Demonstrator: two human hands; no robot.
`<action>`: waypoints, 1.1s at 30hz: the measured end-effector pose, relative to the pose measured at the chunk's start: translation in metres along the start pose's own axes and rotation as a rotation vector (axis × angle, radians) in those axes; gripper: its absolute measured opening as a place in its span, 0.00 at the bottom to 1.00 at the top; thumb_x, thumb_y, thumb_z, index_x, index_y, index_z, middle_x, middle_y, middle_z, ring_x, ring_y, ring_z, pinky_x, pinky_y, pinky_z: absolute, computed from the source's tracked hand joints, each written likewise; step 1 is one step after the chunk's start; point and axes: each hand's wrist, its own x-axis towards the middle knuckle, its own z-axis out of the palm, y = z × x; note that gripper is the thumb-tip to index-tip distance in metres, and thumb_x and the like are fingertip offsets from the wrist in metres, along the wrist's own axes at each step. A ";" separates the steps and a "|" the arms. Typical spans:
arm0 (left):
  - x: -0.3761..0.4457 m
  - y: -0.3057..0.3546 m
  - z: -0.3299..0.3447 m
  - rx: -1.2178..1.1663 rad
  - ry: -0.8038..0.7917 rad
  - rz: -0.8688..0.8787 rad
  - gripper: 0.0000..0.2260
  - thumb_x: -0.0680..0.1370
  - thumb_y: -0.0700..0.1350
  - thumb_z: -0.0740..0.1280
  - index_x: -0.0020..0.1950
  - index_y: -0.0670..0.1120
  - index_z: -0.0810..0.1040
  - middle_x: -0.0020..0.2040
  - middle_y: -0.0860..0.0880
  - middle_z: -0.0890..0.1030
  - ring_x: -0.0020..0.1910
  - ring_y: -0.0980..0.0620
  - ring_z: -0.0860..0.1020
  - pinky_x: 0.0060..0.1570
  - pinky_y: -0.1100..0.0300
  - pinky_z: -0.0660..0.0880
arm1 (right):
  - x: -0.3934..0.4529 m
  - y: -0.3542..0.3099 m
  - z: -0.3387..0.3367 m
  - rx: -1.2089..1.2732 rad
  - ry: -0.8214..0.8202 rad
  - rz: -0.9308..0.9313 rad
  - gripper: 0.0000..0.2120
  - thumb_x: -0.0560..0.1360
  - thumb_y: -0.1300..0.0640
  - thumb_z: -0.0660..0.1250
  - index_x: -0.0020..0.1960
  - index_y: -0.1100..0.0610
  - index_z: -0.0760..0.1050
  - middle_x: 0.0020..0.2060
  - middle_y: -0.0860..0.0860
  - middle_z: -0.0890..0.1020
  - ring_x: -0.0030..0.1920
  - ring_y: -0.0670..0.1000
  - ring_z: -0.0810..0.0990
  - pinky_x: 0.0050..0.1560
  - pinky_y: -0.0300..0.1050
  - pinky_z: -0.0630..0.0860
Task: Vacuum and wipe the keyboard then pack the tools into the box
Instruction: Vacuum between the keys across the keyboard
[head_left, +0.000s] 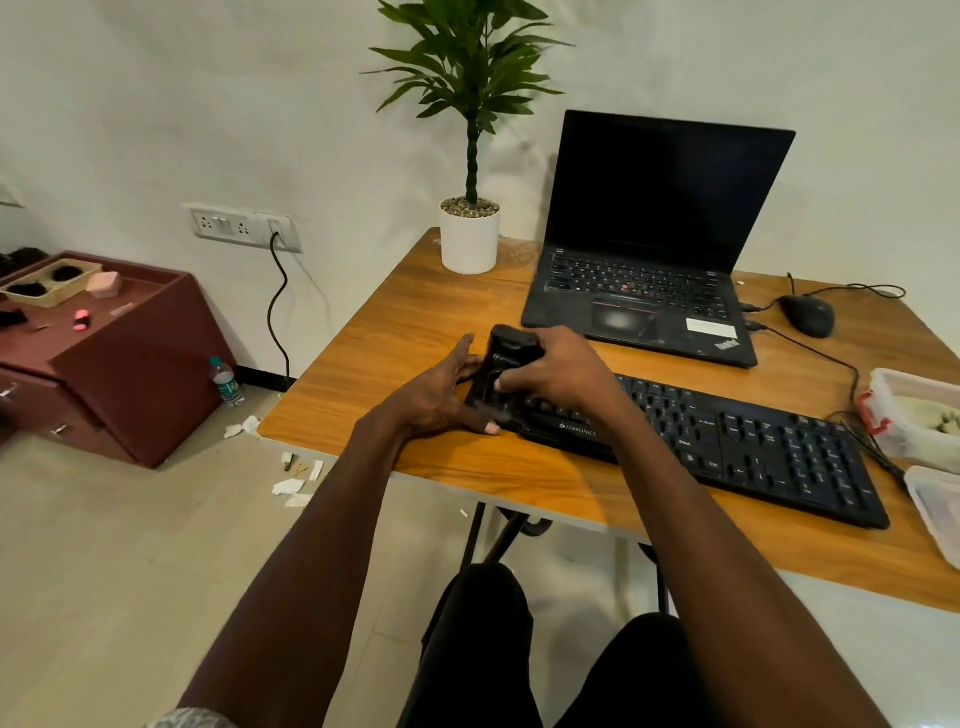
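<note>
Right hand (558, 371) fingers clamp the small black vacuum (506, 364) on the keyboard (727, 441); left hand (441, 395), fingers spread, steadies it. Looks light, rigid, best gripped mid-body.

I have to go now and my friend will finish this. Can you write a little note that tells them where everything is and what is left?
Right hand: gripping the small black vacuum, set on the left end of the keyboard.
Left hand: open, resting at the keyboard's left edge, steadying it.
Open box and its lid sit at the table's right edge; something pale lies inside.
Done: vacuuming looks only begun, at the left end.
Left: vacuum the remaining keys, wipe the keyboard, pack the tools into the box.
</note>
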 end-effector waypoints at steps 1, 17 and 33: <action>-0.003 0.003 0.001 -0.007 -0.005 -0.014 0.65 0.58 0.52 0.85 0.81 0.55 0.42 0.77 0.50 0.64 0.76 0.53 0.63 0.74 0.47 0.63 | 0.000 0.004 -0.005 -0.014 0.087 0.049 0.14 0.66 0.53 0.76 0.49 0.56 0.78 0.42 0.51 0.83 0.42 0.53 0.82 0.45 0.54 0.82; 0.005 0.043 0.039 0.181 0.267 0.074 0.42 0.72 0.51 0.75 0.80 0.52 0.56 0.75 0.48 0.59 0.72 0.45 0.62 0.70 0.48 0.65 | -0.057 0.040 -0.058 -0.247 0.584 0.373 0.13 0.73 0.51 0.73 0.52 0.56 0.76 0.39 0.49 0.78 0.35 0.47 0.74 0.36 0.42 0.70; 0.040 0.124 0.121 0.744 -0.103 0.205 0.57 0.64 0.62 0.79 0.81 0.52 0.47 0.80 0.47 0.52 0.77 0.43 0.52 0.75 0.45 0.55 | -0.102 0.086 -0.082 0.016 0.413 0.364 0.23 0.67 0.48 0.76 0.59 0.54 0.78 0.50 0.50 0.83 0.46 0.49 0.81 0.48 0.50 0.81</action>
